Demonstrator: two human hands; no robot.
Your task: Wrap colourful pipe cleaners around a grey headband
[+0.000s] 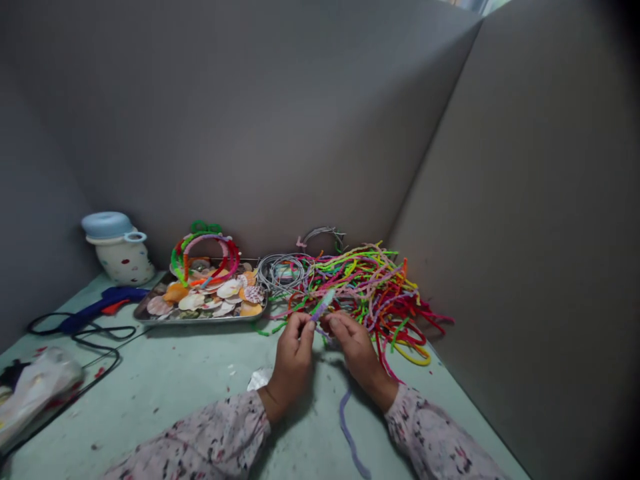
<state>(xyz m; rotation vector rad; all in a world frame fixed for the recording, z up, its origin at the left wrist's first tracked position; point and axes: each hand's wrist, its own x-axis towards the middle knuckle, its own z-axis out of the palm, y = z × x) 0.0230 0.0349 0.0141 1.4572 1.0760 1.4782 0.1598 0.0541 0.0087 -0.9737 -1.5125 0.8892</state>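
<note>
Two hands: left hand (293, 360) and right hand (357, 350) both pinch one purple pipe cleaner (324, 303), just in front of the pipe-cleaner pile (370, 280).
Loose end: runs away from the pile, toward the wearer.
Technique: close fingertips and even tension likely suit the twist.

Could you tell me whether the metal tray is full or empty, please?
Full: seashells cover the tray, and fuzzy wrapped hoops rest on top of them.

Craft workstation with pipe cleaners (365, 280), shell tray (200, 321), glue gun (107, 298).
</note>
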